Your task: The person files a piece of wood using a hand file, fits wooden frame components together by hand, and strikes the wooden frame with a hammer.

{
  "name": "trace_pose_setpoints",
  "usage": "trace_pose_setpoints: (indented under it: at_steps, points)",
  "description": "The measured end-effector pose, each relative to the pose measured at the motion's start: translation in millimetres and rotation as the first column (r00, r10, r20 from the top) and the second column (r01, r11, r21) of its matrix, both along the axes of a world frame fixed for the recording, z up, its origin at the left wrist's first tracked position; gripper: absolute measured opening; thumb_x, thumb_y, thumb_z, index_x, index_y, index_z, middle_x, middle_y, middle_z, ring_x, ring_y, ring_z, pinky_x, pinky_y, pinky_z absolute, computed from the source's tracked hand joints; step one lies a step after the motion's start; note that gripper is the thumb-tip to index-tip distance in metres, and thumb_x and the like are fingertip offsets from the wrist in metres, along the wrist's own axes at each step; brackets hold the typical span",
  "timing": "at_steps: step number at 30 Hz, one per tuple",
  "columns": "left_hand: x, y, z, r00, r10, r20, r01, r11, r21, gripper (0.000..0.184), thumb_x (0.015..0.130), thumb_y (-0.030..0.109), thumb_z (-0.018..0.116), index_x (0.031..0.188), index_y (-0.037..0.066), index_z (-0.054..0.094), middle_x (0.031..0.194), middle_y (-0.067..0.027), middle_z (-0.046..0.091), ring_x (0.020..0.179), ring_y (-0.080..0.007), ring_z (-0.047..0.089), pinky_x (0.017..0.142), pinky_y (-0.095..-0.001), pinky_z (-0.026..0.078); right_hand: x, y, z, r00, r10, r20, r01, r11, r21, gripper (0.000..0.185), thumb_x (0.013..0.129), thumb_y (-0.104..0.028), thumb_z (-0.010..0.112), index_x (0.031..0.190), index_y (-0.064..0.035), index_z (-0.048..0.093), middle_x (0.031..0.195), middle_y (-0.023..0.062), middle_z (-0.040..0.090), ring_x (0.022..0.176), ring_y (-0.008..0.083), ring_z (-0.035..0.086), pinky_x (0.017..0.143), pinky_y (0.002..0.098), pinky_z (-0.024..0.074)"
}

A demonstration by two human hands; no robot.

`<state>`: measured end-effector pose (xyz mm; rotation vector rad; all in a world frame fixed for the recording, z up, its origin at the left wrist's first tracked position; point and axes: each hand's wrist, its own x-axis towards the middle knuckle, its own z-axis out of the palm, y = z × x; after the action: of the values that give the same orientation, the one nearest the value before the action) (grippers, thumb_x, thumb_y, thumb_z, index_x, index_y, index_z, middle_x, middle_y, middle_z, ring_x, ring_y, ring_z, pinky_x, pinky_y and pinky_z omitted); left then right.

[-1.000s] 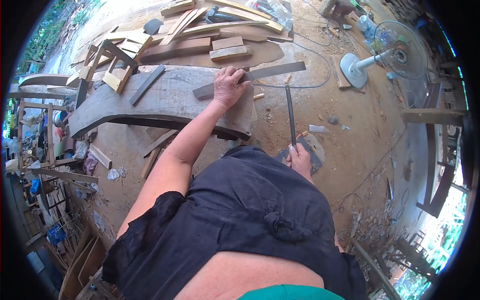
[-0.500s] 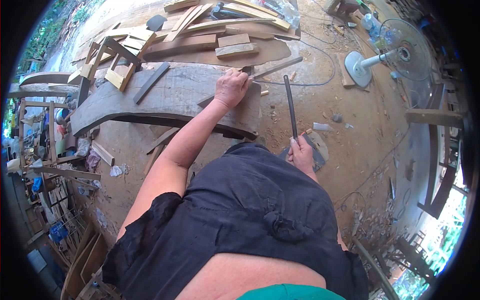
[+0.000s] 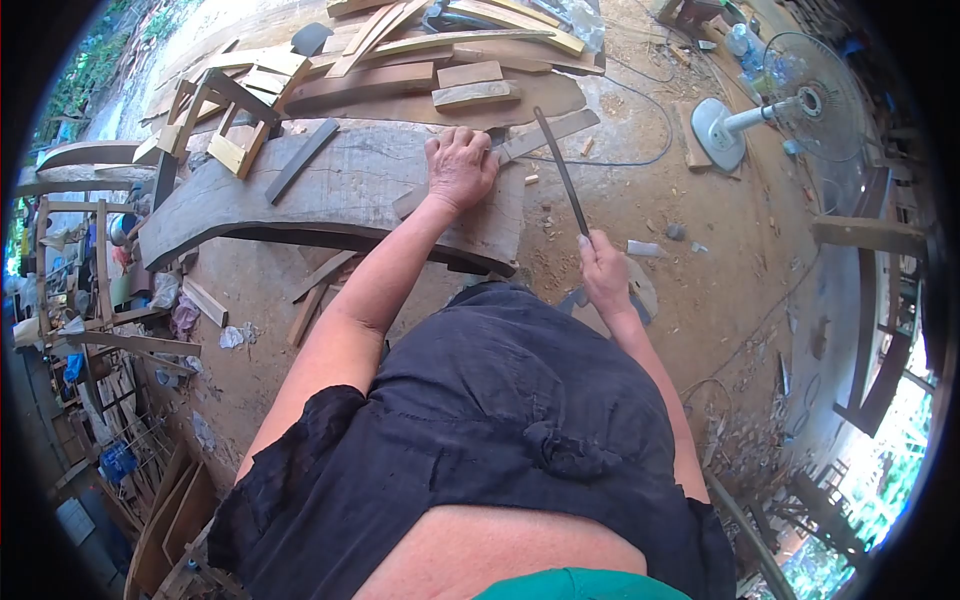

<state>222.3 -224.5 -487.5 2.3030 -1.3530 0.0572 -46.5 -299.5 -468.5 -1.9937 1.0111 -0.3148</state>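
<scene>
A long dark flat strip (image 3: 550, 135) lies across the right end of a thick curved wooden slab (image 3: 350, 185) and juts out past its edge. My left hand (image 3: 462, 168) is closed over this strip, pressing it on the slab. In my right hand (image 3: 606, 272) is the lower end of a thin dark rod (image 3: 562, 170), whose far end points up and forward near the strip. Whether rod and strip touch I cannot tell. Left of my left hand, a short dark bar (image 3: 302, 160) rests on the slab.
Wood pieces (image 3: 477, 93) lie beyond the slab, with a small wooden frame (image 3: 232, 130) at its left. A standing fan (image 3: 722, 130) is at the right, with a cable (image 3: 668, 140) on the floor. Offcuts (image 3: 318, 285) lie below the slab.
My right hand has moved forward with the rod, whose far end now leans left toward the strip. The jutting strip has shifted and turned slightly under my left hand.
</scene>
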Motion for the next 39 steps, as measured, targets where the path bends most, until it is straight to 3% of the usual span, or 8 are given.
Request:
trace_pose_setpoints:
  at_steps: [2,5,7,13,16,29,35,39]
  points:
    - [-1.0,-2.5,-11.4,0.997,0.07,-0.014,-0.07,0.998,-0.005,0.022,0.085,0.03,0.059,0.098,0.014,0.063,0.106,-0.0055,0.061,0.113,-0.0257,0.05,0.101,-0.0558,0.029,15.0,-2.9,7.4,0.995,0.09,-0.048,-0.096,0.986,-0.133,0.017,0.096,-0.024,0.051,0.094,-0.0075,0.055,0.066,0.0192,0.061,0.066,0.0428,0.06,0.057,0.0502,0.0434]
    - [0.4,-8.5,-20.3,0.985,0.157,0.072,-0.159,0.987,0.022,0.032,0.089,0.038,0.05,0.102,0.013,0.064,0.112,-0.0074,0.06,0.12,-0.0274,0.046,0.107,-0.0599,0.019,37.1,-5.1,7.3,0.98,0.169,-0.106,-0.19,0.951,-0.244,0.015,0.095,-0.022,0.049,0.093,-0.0073,0.052,0.07,0.0203,0.062,0.069,0.0427,0.061,0.061,0.0529,0.0448]
    - [2.7,-9.8,-16.6,0.991,0.129,0.022,-0.13,0.972,0.195,0.038,0.093,0.04,0.042,0.108,0.013,0.065,0.116,-0.0066,0.06,0.122,-0.0272,0.045,0.11,-0.0632,0.014,51.8,-5.1,7.5,0.971,0.184,-0.15,-0.216,0.947,-0.238,0.016,0.095,-0.022,0.048,0.093,-0.0071,0.051,0.071,0.0209,0.062,0.07,0.0426,0.062,0.062,0.0531,0.0457]
    - [3.7,-13.3,-6.7,0.989,0.146,-0.015,-0.134,0.942,0.307,0.04,0.094,0.038,0.038,0.105,0.012,0.067,0.114,-0.0077,0.061,0.12,-0.0274,0.047,0.109,-0.0668,0.013,72.9,-2.8,-5.3,0.95,0.204,-0.238,-0.258,0.94,-0.223,0.017,0.094,-0.023,0.049,0.091,-0.0065,0.051,0.072,0.0216,0.063,0.072,0.0418,0.063,0.064,0.0525,0.0476]
    - [2.8,-13.0,-8.0,0.988,0.15,0.032,-0.153,0.945,0.291,0.04,0.095,0.036,0.037,0.107,0.015,0.069,0.112,-0.005,0.063,0.118,-0.0241,0.049,0.109,-0.0654,0.015,77.3,-4.7,-7.3,0.944,0.199,-0.264,-0.26,0.939,-0.223,0.017,0.094,-0.023,0.049,0.091,-0.0063,0.051,0.072,0.0216,0.063,0.072,0.0418,0.063,0.065,0.0526,0.0479]
    - [3.7,-13.2,-6.6,0.987,0.157,0.018,-0.155,0.941,0.301,0.04,0.095,0.037,0.036,0.108,0.015,0.068,0.113,-0.0045,0.063,0.12,-0.0243,0.048,0.109,-0.0654,0.014,77.4,-7.0,-10.6,0.933,0.229,-0.278,-0.297,0.926,-0.233,0.014,0.09,-0.02,0.051,0.089,-0.0067,0.052,0.073,0.0214,0.064,0.073,0.0414,0.064,0.065,0.0514,0.0491]
    - [4.0,-13.3,-5.9,0.989,0.145,0.019,-0.143,0.938,0.317,0.041,0.095,0.036,0.036,0.106,0.015,0.069,0.113,-0.0046,0.063,0.119,-0.0243,0.049,0.109,-0.0665,0.014,78.4,-3.2,-6.3,0.941,0.187,-0.281,-0.255,0.939,-0.23,0.015,0.091,-0.022,0.05,0.089,-0.0066,0.052,0.074,0.0218,0.064,0.074,0.0418,0.063,0.067,0.0526,0.0482]
    - [5.5,-12.2,-11.9,0.99,0.142,-0.016,-0.134,0.962,0.236,0.04,0.094,0.036,0.038,0.098,0.011,0.069,0.11,-0.007,0.063,0.117,-0.0275,0.049,0.108,-0.0671,0.013,79.6,-7.8,-10.3,0.946,0.181,-0.268,-0.244,0.944,-0.223,0.016,0.092,-0.022,0.05,0.09,-0.0069,0.053,0.075,0.0222,0.064,0.075,0.042,0.063,0.067,0.0528,0.0479]
